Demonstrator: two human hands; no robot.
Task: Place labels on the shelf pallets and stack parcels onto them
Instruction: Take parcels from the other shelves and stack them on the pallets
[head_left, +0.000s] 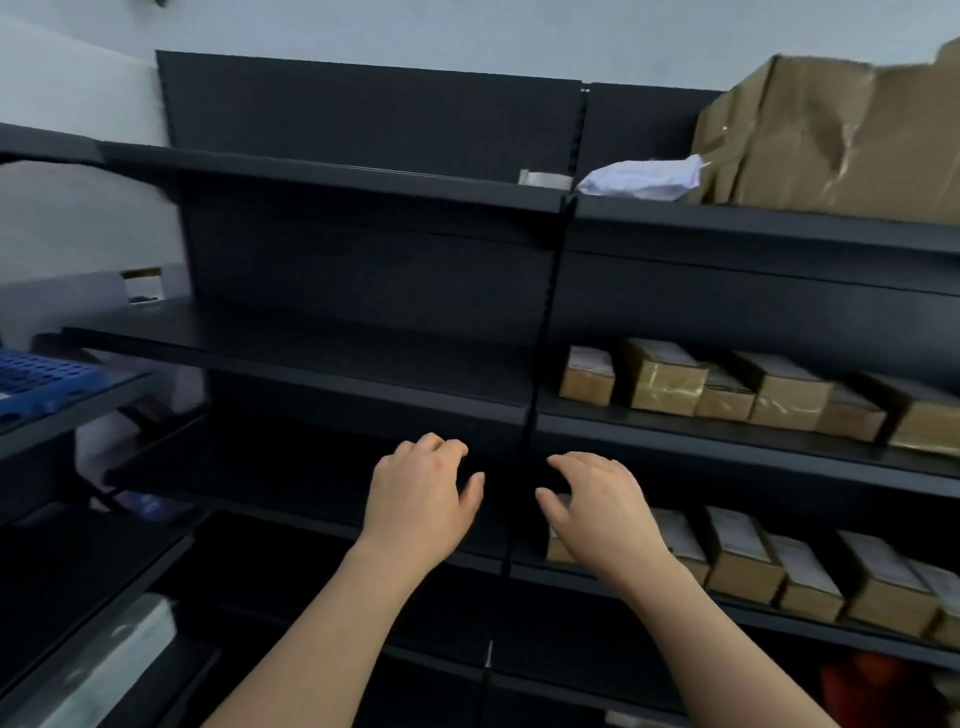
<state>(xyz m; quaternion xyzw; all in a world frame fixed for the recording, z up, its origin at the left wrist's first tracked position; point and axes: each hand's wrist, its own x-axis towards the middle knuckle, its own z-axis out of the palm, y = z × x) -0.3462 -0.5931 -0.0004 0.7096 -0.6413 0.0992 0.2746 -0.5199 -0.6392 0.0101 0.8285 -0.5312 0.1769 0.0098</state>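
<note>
A dark metal shelving unit (311, 358) fills the view. My left hand (421, 493) and my right hand (597, 499) are raised side by side in front of the third shelf, fingers curled and apart, holding nothing. On the right bay, several brown cardboard parcels (660, 384) with white labels stand in a row on the middle shelf. Another row of parcels (743, 561) sits on the shelf below, just right of my right hand. The left bay's shelves hold nothing where I can see.
A large crumpled cardboard box (841, 140) sits on the top right shelf, with a white plastic mailer (644, 179) and a tape roll (545, 179) beside it. A blue perforated crate (41, 379) rests on a side shelf at left. Something red (872, 686) lies low right.
</note>
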